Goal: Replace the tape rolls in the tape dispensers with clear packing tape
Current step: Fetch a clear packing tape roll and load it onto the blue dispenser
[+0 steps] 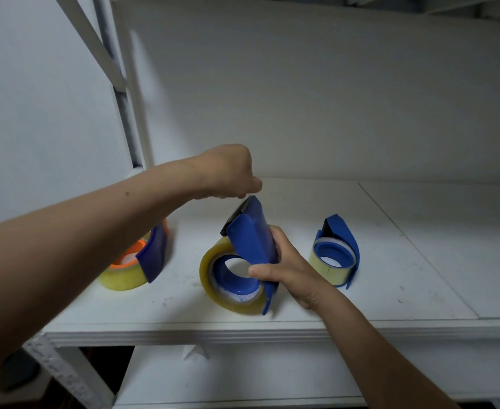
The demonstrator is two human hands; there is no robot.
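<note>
Head: blue dispenser (250,240) (yellowish roll (208,270))

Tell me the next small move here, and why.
Likely pull the tape end over the cutter: the left hand seems to pinch it at the tip of the middle dispenser, the right hand grips the body, and the roll is seated.

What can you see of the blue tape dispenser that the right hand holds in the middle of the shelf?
The blue plastic tape dispenser in the middle is a curved, glossy shell with a black edge at its top and a round blue hub. A clear, yellowish roll of packing tape sits on the hub. It stands tilted on edge on the white shelf. The right hand holds its shell; the left hand, fingers curled, is just above its top.
</note>
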